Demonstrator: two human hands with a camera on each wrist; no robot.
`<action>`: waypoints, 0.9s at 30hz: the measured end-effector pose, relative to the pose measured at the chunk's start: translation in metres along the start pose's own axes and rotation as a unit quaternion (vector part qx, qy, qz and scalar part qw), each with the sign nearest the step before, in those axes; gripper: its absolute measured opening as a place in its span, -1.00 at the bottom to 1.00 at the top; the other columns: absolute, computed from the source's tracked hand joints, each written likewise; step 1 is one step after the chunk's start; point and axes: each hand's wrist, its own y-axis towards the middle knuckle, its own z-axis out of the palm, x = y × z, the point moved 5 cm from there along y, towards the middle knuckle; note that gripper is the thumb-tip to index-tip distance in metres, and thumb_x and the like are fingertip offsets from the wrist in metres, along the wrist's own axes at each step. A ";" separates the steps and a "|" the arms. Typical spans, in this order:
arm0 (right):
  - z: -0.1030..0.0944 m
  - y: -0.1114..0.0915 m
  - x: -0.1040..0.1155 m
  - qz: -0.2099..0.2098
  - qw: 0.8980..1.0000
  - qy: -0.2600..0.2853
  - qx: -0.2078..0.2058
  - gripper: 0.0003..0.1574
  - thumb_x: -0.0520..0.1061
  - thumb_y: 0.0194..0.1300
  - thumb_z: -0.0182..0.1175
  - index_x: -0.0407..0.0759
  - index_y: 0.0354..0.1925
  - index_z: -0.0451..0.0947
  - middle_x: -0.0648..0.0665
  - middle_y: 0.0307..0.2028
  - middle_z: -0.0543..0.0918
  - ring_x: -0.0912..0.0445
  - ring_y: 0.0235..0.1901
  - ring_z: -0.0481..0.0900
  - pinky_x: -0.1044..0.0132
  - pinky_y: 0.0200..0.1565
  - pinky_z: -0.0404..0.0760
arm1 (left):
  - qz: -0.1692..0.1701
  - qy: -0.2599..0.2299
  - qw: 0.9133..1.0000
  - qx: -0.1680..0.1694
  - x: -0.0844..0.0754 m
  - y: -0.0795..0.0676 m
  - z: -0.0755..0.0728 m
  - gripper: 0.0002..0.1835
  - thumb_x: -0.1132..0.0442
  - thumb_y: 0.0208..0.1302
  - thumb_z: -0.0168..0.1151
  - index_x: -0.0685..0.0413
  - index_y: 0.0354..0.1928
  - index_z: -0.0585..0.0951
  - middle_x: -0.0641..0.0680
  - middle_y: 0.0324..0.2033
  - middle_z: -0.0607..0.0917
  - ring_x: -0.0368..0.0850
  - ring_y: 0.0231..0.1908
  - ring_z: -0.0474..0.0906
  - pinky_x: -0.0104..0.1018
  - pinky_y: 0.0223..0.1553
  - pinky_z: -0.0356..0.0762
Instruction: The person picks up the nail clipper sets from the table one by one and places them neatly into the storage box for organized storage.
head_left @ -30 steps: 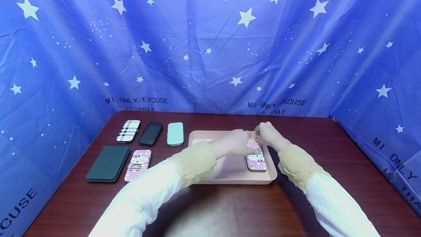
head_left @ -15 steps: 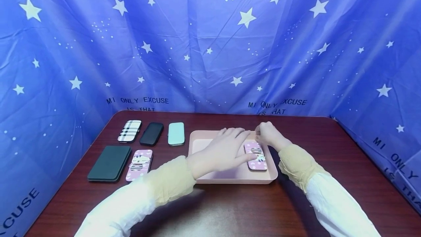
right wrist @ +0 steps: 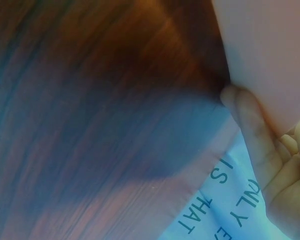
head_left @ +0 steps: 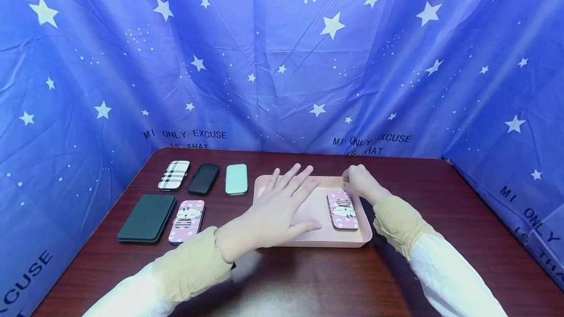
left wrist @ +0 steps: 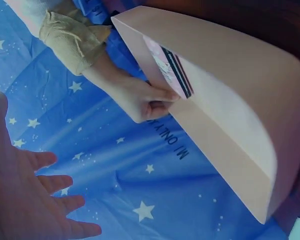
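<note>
With fingers spread and straight, my left hand (head_left: 270, 212) hovers over the left part of the pink tray (head_left: 320, 224) and holds nothing. My right hand (head_left: 361, 181) pinches the tray's back right corner; the right wrist view shows its fingers (right wrist: 255, 130) against the tray wall (right wrist: 272, 55). Inside the tray, at its right side, lies a flat pink case (head_left: 342, 212) with a cartoon cat and black stripes. It lies close to the right hand, and no hand touches it.
Left of the tray lie a mint case (head_left: 236, 179), a black case (head_left: 203, 179), a plaid case (head_left: 174, 175), a dark green case (head_left: 147, 218) and another pink cat case (head_left: 187, 220). A blue star curtain (head_left: 282, 87) stands behind the table (head_left: 308, 280).
My left hand has drawn back leftward from the pink case in the tray, and its fingers have spread. The right hand stays at the tray's corner.
</note>
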 end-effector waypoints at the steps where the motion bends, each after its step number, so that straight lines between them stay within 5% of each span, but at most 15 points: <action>1: 0.000 0.000 -0.001 0.004 1.000 0.001 0.001 -0.83 -0.36 -0.06 0.16 -0.20 -0.69 0.51 0.00 -0.69 0.51 0.12 -0.62 0.35 0.27 -0.52 0.39 | 0.000 0.001 1.000 -0.003 0.002 -0.003 0.000 -0.14 -0.40 0.25 -0.13 -0.10 0.46 0.06 0.00 0.48 -0.06 -0.01 0.47 -0.24 0.21 0.37 -0.14; 20: 0.003 0.002 -0.005 0.006 1.000 0.002 -0.002 -0.90 -0.35 -0.04 0.18 -0.24 -0.60 0.57 -0.07 -0.62 0.61 0.10 -0.59 0.44 0.18 -0.46 0.52 | -0.070 -0.012 0.997 -0.026 0.042 -0.064 0.005 -0.18 -0.28 0.24 0.06 -0.05 0.44 0.15 0.08 0.47 -0.02 0.04 0.46 -0.26 0.25 0.36 -0.25; 27: 0.003 0.002 -0.004 0.007 1.000 0.004 0.000 -0.85 -0.36 -0.05 0.17 -0.21 -0.66 0.53 -0.02 -0.67 0.54 0.11 -0.61 0.39 0.26 -0.52 0.44 | -0.138 -0.027 0.990 -0.025 0.072 -0.081 0.004 -0.19 -0.28 0.24 0.06 -0.07 0.43 0.16 0.10 0.47 0.00 0.10 0.46 -0.23 0.26 0.36 -0.29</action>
